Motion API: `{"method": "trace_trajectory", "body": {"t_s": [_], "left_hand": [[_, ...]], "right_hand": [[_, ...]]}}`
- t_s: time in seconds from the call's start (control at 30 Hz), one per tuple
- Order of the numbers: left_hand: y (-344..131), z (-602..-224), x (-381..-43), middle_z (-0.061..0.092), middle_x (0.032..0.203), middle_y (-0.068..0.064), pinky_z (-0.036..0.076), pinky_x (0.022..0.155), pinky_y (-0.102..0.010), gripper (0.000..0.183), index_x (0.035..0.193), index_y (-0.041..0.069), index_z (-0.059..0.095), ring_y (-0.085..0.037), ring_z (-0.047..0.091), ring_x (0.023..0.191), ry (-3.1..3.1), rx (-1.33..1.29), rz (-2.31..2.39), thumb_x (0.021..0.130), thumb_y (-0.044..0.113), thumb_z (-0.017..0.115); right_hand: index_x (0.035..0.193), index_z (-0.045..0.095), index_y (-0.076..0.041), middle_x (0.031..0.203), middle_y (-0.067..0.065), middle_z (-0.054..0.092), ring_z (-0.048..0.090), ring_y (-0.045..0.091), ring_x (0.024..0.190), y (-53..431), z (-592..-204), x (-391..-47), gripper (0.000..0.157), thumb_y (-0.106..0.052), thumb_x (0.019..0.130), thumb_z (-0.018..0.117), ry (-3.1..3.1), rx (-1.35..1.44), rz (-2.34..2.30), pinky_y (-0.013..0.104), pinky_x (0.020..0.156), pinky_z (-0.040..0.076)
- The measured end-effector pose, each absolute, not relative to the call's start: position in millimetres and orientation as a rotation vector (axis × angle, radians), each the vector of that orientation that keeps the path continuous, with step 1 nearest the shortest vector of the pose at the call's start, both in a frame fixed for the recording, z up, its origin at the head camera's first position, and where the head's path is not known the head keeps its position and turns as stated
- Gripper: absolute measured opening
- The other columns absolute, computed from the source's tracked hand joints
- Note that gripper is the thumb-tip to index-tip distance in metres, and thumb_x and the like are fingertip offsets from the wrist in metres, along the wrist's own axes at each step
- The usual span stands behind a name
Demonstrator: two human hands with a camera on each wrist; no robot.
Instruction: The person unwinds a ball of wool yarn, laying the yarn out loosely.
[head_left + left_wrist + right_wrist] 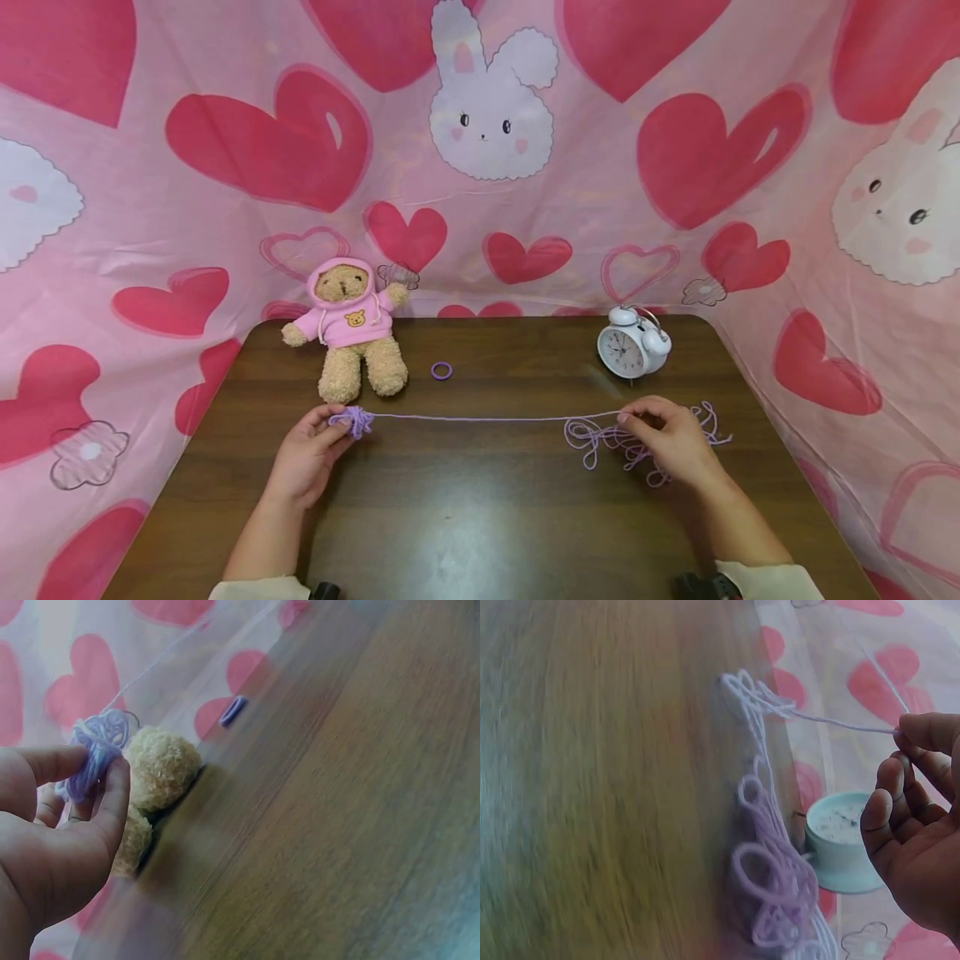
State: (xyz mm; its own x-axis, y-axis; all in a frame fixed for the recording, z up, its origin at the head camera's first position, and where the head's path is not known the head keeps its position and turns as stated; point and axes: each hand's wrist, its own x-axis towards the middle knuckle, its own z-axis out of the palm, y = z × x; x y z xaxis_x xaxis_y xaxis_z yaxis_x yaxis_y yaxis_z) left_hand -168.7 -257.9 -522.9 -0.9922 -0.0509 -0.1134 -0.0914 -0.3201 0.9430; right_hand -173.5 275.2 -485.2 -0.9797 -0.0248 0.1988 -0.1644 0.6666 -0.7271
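Between thumb and fingers my left hand pinches a small wound bundle of purple yarn, just in front of the teddy bear's feet. From the bundle a single strand runs straight across to my right hand, whose thumb and forefinger pinch it. A loose, looped heap of the same yarn lies on the table under and around the right hand. In the left wrist view the wound yarn shows between the thumb and fingertips.
A teddy bear in a pink hoodie sits at the back left of the brown wooden table. Beside it lies a purple ring. A white twin-bell alarm clock stands at the back right. Pink heart-and-rabbit cloth hangs behind.
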Motion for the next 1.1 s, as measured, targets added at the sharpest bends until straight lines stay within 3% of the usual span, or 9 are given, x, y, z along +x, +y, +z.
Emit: {"method": "trace_trajectory", "body": {"t_s": [0.43,0.63,0.87,1.1], "left_hand": [[-269.5,-520.2,-167.6,0.067,0.109,0.003,0.056,0.092,-0.027,0.012,0.109,0.013,0.062,-0.009,0.067,0.105,1.835,-0.226,2.506,0.104,0.002,0.060],[-275.1,-521.0,-166.2,0.067,0.107,0.004,0.056,0.092,-0.026,0.015,0.107,0.016,0.063,-0.008,0.067,0.103,1.833,-0.235,2.522,0.104,0.001,0.059],[-281.0,-519.7,-163.2,0.069,0.105,0.002,0.057,0.091,-0.027,0.012,0.111,0.013,0.062,-0.008,0.068,0.101,1.823,-0.213,2.535,0.105,0.003,0.058],[-286.0,-518.7,-160.3,0.070,0.104,0.002,0.057,0.090,-0.025,0.014,0.111,0.012,0.063,-0.008,0.068,0.100,1.789,-0.181,2.586,0.105,0.001,0.058]], "right_hand": [[0.098,0.078,-0.013,0.098,0.002,0.074,0.059,0.002,0.082,312.3,-475.2,-164.8,0.011,-0.024,0.096,0.076,-2.691,0.088,1.127,0.018,0.069,0.045],[0.099,0.077,-0.012,0.092,-0.005,0.072,0.057,0.002,0.077,331.3,-469.4,-157.9,0.015,-0.026,0.096,0.076,-2.682,0.021,1.082,0.019,0.064,0.044],[0.101,0.078,-0.009,0.096,-0.011,0.074,0.055,-0.013,0.086,353.5,-468.5,-152.6,0.018,-0.026,0.095,0.078,-2.653,-0.049,1.080,0.013,0.070,0.043],[0.108,0.075,-0.002,0.084,-0.019,0.067,0.059,-0.001,0.075,374.9,-469.1,-146.2,0.026,-0.025,0.096,0.076,-2.645,-0.119,1.137,0.018,0.063,0.045]]}}
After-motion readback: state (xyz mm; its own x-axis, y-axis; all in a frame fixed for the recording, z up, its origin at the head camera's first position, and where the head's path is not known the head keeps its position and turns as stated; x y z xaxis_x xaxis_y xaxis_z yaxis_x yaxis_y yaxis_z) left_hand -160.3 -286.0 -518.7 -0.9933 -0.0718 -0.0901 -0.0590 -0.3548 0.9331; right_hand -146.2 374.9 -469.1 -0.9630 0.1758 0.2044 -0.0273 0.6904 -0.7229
